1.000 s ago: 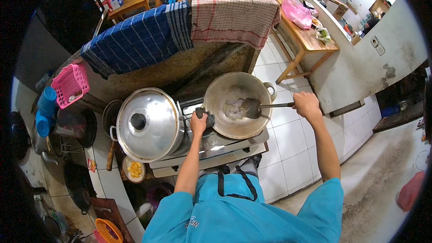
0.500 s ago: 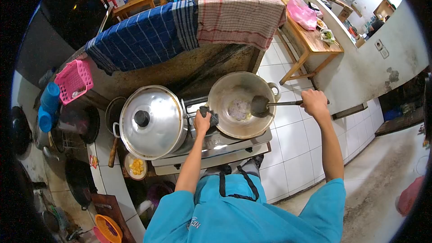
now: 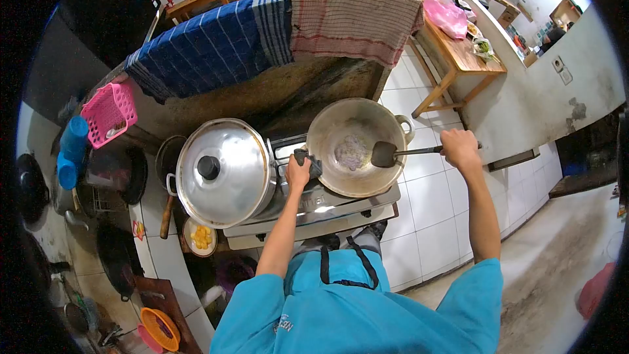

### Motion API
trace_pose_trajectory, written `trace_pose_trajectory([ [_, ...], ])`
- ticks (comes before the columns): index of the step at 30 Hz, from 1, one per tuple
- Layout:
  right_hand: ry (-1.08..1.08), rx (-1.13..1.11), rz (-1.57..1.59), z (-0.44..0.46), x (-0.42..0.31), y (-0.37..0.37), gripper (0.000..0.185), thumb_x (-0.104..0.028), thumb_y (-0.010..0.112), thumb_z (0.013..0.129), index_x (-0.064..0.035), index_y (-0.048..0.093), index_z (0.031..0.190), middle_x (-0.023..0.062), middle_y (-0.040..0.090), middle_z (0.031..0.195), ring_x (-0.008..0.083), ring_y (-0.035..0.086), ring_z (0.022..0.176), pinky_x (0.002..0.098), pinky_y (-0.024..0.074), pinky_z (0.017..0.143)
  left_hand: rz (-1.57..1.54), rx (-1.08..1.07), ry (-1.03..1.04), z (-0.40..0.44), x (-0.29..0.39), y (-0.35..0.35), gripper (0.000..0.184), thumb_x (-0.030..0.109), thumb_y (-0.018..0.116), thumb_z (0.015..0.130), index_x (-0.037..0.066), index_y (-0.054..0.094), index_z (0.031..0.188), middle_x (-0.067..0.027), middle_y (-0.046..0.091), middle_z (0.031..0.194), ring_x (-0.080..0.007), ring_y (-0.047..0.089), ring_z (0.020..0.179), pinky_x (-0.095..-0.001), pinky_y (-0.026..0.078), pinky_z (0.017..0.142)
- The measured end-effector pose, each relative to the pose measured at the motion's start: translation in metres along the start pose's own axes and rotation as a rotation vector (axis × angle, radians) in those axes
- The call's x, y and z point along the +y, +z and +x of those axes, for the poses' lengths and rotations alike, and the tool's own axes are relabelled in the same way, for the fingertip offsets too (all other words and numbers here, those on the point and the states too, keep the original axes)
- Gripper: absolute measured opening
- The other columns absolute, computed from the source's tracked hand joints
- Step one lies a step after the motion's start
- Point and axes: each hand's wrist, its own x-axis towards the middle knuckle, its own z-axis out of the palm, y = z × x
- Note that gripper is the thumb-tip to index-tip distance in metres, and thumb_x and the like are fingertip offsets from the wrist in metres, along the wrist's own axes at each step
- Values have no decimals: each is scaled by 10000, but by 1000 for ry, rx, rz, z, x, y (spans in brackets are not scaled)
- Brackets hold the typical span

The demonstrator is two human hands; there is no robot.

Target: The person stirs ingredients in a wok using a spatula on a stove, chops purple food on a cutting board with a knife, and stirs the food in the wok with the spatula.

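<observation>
Inside wok (image 3: 357,180), spatula (image 3: 384,155) beside chopped food (image 3: 352,152); right hand (image 3: 461,149) grips handle (image 3: 422,151).

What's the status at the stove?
Left hand gripping dark cloth at wok's side; right hand holding spatula in wok. Lidded pot alongside, left.

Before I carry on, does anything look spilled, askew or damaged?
The white wall has a dark patch below the socket, perhaps flaked paint, and the panel behind the stove is streaked dark. I see no spill around the wok.
</observation>
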Motion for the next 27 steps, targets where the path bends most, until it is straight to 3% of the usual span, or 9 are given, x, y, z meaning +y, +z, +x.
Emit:
trace_pose_trajectory([
  [14, -39, 2, 39, 3, -11, -4, 71, -107, 670, 704, -61, 652, 755, 120, 657, 778, 268, 649, 766, 386, 507, 630, 20, 22, 22, 1, -1, 3, 382, 317, 623, 750, 17, 533, 968, -241, 614, 863, -430, 575, 829, -480, 443, 713],
  [27, -37, 64, -16, 3, -7, 2, 101, -142, 709, 676, -69, 661, 728, 117, 654, 740, 267, 651, 719, 372, 508, 613, 39, 21, -12, 5, -12, 9, 429, 352, 624, 737, 24, 540, 1001, -248, 609, 894, -425, 571, 865, -480, 439, 751],
])
